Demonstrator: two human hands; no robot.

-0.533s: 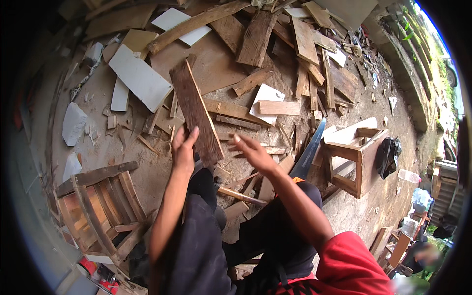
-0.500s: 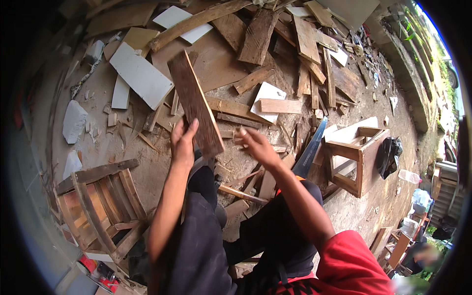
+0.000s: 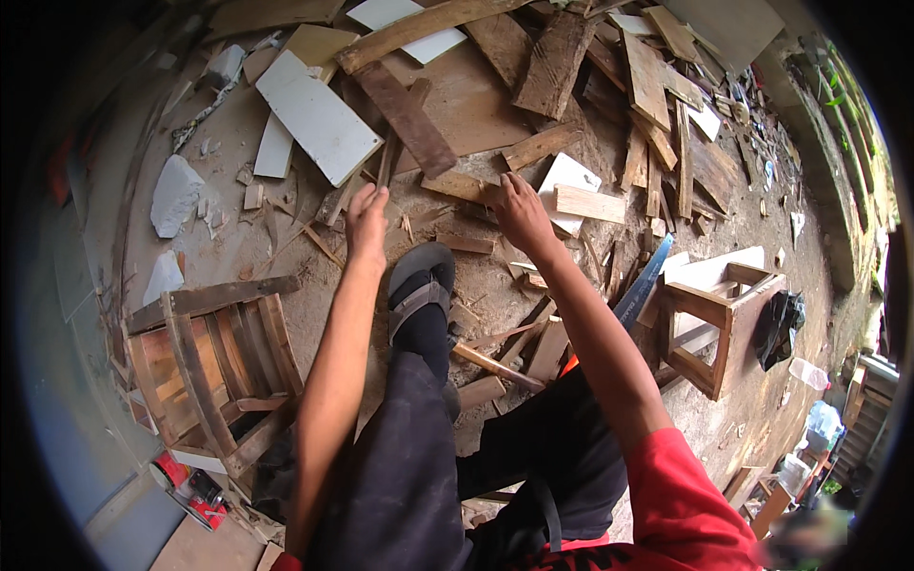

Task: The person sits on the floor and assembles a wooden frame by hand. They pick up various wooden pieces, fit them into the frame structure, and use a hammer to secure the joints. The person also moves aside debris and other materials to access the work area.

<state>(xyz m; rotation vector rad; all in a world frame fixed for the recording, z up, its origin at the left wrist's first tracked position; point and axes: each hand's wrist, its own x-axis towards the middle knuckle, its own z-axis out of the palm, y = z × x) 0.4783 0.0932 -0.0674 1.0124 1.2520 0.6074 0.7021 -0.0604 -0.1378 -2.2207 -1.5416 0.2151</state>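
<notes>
A: Left hand (image 3: 367,221) reaches down to the dirt floor (image 3: 314,285), fingers loosely curled, palm down on wood scraps. Can't tell if it has hold of anything. Dark plank (image 3: 407,119) lies flat just beyond its fingertips, running up-left, not in contact.

B: Right?

A: Right hand (image 3: 519,211) is extended, fingers spread and bent, tips on a short wood strip (image 3: 457,187) in the pile. Touching, no closed grip visible. Sandalled foot (image 3: 419,285) sits between the two hands.

B: Packages or labels, left to right?

A: Red can with a label (image 3: 190,485) at lower left, beside the slatted wooden frame (image 3: 214,366). White flat board (image 3: 319,116) at upper left, white chunks (image 3: 176,195) further left. White square sheet (image 3: 568,186) just right of the right hand, with a pale block (image 3: 590,203) across it. Black bag (image 3: 779,328) hangs at the side of the small wooden stool (image 3: 719,319). Clear plastic bottle (image 3: 809,373) beyond that.

B: Room to move?

A: Tight. Scrap lumber (image 3: 657,105) covers the floor ahead and right. Handsaw blade (image 3: 643,290) lies just beside the right forearm, against the stool. Barest ground is the strip between the frame and the left hand.
</notes>
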